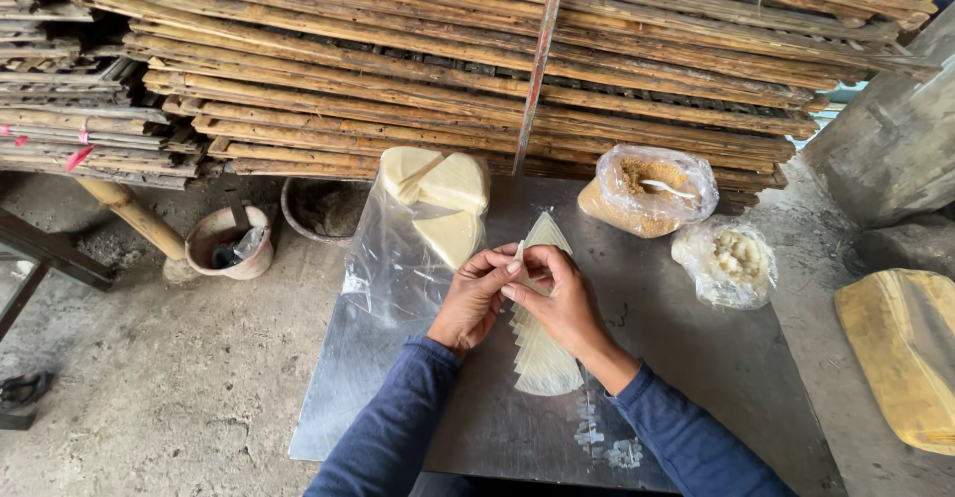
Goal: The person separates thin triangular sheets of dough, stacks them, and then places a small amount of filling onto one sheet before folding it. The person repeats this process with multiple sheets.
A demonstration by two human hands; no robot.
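My left hand (474,296) and my right hand (557,298) meet over a metal table (696,358), both pinching a thin pale wrapper piece (518,251) at their fingertips. Under them lies a fanned row of pale triangular wrappers (542,358) running toward me. Both arms wear dark blue sleeves. A clear plastic bag (398,258) at the table's far left holds stacked cream-coloured wedge-shaped sheets (443,198).
A bag of brown granules with a white spoon (647,194) and a bag of pale lumps (731,258) sit at the far right. Stacked bamboo trays (448,59) fill the background. A small bucket (231,243) stands on the floor left; a yellow board (900,353) lies right.
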